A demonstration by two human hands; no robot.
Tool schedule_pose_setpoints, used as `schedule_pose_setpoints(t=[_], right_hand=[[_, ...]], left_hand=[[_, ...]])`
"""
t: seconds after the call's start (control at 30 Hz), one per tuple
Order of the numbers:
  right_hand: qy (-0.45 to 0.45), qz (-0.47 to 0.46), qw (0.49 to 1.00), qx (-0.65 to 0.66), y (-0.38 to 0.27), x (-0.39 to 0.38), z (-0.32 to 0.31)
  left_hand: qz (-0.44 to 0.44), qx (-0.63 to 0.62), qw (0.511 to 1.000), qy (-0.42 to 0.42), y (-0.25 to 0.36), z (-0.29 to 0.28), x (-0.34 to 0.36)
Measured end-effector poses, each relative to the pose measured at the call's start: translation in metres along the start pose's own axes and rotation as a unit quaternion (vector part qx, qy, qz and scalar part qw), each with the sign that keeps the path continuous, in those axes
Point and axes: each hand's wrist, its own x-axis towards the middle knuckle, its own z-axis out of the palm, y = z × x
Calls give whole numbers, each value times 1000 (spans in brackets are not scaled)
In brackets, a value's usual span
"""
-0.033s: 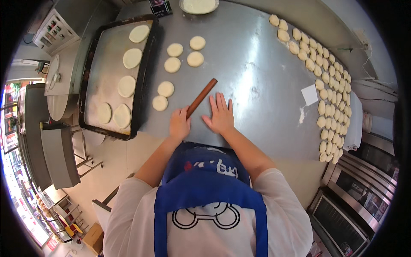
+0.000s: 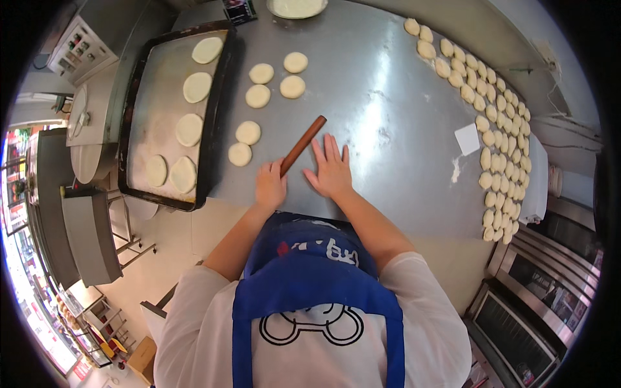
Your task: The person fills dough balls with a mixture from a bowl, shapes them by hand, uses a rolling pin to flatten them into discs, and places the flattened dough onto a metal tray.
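Observation:
My left hand [image 2: 272,185] is wrapped round the near end of a brown wooden rolling pin [image 2: 304,145], which slants away to the right on the metal worktable [image 2: 388,168]. Beside the pin, my right hand [image 2: 332,174] lies flat on the table with fingers spread, holding nothing. Left of the pin, several flattened dough rounds lie in pairs, the nearest being one dough round [image 2: 240,154]. Farther left, a dark-rimmed baking tray [image 2: 145,129] carries several wider, flatter discs, such as one dough disc [image 2: 184,174].
Rows of small dough balls [image 2: 501,142] line the table's right side, near a white square scraper or card [image 2: 467,140]. A bowl of white flour or similar [image 2: 297,8] stands at the far edge, beside a dark printed card [image 2: 240,10]. An oven [image 2: 517,330] stands at the lower right.

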Motion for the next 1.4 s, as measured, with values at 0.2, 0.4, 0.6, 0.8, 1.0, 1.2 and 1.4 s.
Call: schedule_pose_setpoints(t=[0.2,0.4,0.6,0.8,1.0,1.2,1.4], right_hand=[[144,-17,989,8,25,-42,1],[101,94,990,-39,51,-78,-1],[175,108,978,-21,72,10,-25],[107,30,994,5,40,-116,-8],[176,70,980,-65,93,14,-26],[112,38,992,-50,61,-53,-1],[119,64,990,28,43,-124,-6]], left_hand=[[144,32,978,-147,38,-14,0],[240,149,953,-110,43,11,15],[242,186,952,-6,54,9,100],[291,128,937,-146,42,-5,0],[291,95,950,54,81,3,118],[204,-8,967,-151,78,57,70],[64,-77,958,-268,101,26,63]])
